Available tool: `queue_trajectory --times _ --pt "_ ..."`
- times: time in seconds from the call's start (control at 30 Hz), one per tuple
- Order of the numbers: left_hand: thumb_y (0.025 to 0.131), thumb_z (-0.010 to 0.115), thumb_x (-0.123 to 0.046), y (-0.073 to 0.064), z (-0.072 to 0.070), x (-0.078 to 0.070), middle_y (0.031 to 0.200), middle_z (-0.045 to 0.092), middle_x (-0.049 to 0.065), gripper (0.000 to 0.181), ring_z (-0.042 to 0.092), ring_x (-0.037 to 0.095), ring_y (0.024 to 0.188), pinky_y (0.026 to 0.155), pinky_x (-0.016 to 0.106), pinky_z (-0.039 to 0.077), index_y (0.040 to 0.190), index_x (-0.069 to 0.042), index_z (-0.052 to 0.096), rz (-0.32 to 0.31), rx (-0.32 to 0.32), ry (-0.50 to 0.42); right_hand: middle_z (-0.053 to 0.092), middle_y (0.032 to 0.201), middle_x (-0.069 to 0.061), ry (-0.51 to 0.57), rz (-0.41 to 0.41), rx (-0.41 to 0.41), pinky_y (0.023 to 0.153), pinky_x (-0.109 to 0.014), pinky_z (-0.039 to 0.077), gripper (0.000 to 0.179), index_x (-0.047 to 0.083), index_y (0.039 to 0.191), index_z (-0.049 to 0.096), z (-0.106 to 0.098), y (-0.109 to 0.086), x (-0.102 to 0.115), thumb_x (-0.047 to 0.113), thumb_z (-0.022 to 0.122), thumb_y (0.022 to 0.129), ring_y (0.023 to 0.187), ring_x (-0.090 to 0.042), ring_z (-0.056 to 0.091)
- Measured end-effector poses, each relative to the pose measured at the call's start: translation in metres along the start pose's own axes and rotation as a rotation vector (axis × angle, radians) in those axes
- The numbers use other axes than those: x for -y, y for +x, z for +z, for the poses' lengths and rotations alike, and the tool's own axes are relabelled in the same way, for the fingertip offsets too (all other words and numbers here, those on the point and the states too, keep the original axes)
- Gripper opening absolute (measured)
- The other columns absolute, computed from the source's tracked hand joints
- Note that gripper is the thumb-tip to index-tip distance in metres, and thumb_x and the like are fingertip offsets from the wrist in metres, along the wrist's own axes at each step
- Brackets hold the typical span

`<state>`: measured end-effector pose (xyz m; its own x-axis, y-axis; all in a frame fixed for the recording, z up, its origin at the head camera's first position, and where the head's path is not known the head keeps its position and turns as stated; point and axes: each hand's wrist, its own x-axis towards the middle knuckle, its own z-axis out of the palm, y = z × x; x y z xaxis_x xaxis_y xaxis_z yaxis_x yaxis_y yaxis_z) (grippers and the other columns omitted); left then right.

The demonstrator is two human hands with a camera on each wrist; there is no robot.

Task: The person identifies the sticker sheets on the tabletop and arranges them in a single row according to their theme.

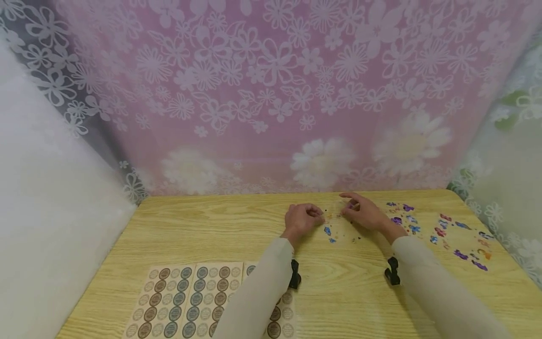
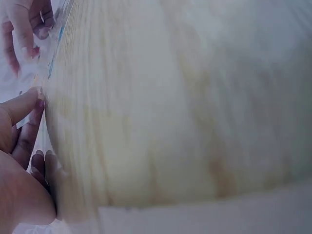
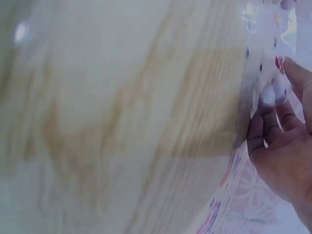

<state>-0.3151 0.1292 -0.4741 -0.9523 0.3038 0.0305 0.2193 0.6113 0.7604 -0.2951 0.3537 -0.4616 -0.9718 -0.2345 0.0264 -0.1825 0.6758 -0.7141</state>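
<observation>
My left hand (image 1: 302, 218) is over the back middle of the table, thumb and forefinger pinching the near edge of a clear plastic sheet (image 3: 287, 35) dotted with tiny coloured pieces. Facing it is my right hand (image 1: 365, 214), fingers bent. At its fingertips shows a small red sticker (image 3: 279, 64), seen from the other side in the left wrist view too. Blue butterfly-like stickers (image 1: 328, 230) and dark specks lie on the wood between and below the hands. The left wrist view catches the pinching left fingertips (image 2: 38, 92) at the table's edge.
Many colourful butterfly-like stickers (image 1: 415, 229) are spread over the right side of the table (image 1: 190, 226). Sheets of round brown and blue-grey labels (image 1: 190, 292) lie at the front left, partly under the left sleeve. A pink flowered curtain (image 1: 271, 117) hangs behind.
</observation>
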Motion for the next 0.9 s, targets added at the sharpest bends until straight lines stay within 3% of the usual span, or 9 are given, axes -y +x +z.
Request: queue_trajectory --times 0.13,0.2,0.37,0.43,0.57,0.73,0.9 --pt "0.087 0.071 -0.032 -0.002 0.001 0.001 0.073 0.066 -0.017 0.009 0.056 0.013 0.105 0.114 0.036 0.009 0.093 -0.026 0.075 0.007 -0.004 -0.008 0.061 0.100 -0.011 -0.014 0.006 -0.031 0.072 -0.039 0.048 0.037 0.001 0.135 0.050 -0.002 -0.006 0.001 0.016 0.052 0.100 0.090 -0.027 0.059" --pt "0.087 0.071 -0.032 -0.004 0.000 0.002 0.077 0.068 -0.017 0.013 0.059 0.011 0.102 0.113 0.035 0.016 0.098 -0.026 0.075 0.012 0.001 -0.023 0.061 0.098 -0.012 -0.019 0.005 -0.042 0.069 -0.037 0.046 0.035 0.000 0.131 0.053 -0.002 -0.009 0.001 0.017 0.052 0.101 0.087 -0.026 0.058" --pt "0.088 0.071 -0.026 -0.008 -0.006 0.006 0.084 0.069 -0.011 0.018 0.063 0.008 0.081 0.088 0.033 0.046 0.105 -0.023 0.074 0.030 0.095 -0.222 0.061 0.102 -0.011 -0.030 0.000 -0.044 0.072 -0.039 0.047 0.035 0.002 0.129 0.057 -0.005 -0.016 0.001 0.022 0.052 0.101 0.089 -0.026 0.058" --pt "0.088 0.071 -0.020 -0.009 -0.010 0.009 0.086 0.069 -0.007 0.019 0.063 0.010 0.079 0.077 0.031 0.050 0.107 -0.019 0.074 0.045 0.147 -0.325 0.062 0.103 -0.010 -0.039 -0.014 -0.041 0.075 -0.041 0.048 0.035 0.003 0.127 0.058 -0.006 -0.019 0.001 0.024 0.053 0.100 0.091 -0.025 0.059" --pt "0.088 0.070 -0.012 -0.011 -0.018 0.013 0.089 0.070 -0.001 0.022 0.064 0.013 0.083 0.073 0.027 0.052 0.110 -0.013 0.073 0.071 0.207 -0.437 0.063 0.100 -0.010 -0.014 -0.040 -0.020 0.071 -0.041 0.051 0.032 0.003 0.124 0.060 -0.007 -0.023 0.007 0.023 0.055 0.099 0.085 -0.023 0.061" --pt "0.088 0.070 -0.010 -0.019 -0.030 0.011 0.089 0.070 0.001 0.023 0.066 0.013 0.082 0.075 0.027 0.052 0.111 -0.010 0.072 0.090 0.234 -0.443 0.063 0.091 -0.010 0.074 -0.031 0.034 0.059 -0.037 0.053 0.030 0.002 0.123 0.059 -0.006 -0.034 0.023 0.018 0.056 0.098 0.068 -0.023 0.061" --pt "0.088 0.071 -0.014 -0.032 -0.041 0.005 0.081 0.070 -0.002 0.022 0.066 0.013 0.077 0.063 0.025 0.048 0.110 -0.012 0.073 0.144 0.285 -0.319 0.063 0.087 -0.008 0.089 -0.043 0.058 0.057 -0.039 0.053 0.028 0.002 0.122 0.059 -0.005 -0.053 0.037 0.016 0.056 0.098 0.062 -0.024 0.060"
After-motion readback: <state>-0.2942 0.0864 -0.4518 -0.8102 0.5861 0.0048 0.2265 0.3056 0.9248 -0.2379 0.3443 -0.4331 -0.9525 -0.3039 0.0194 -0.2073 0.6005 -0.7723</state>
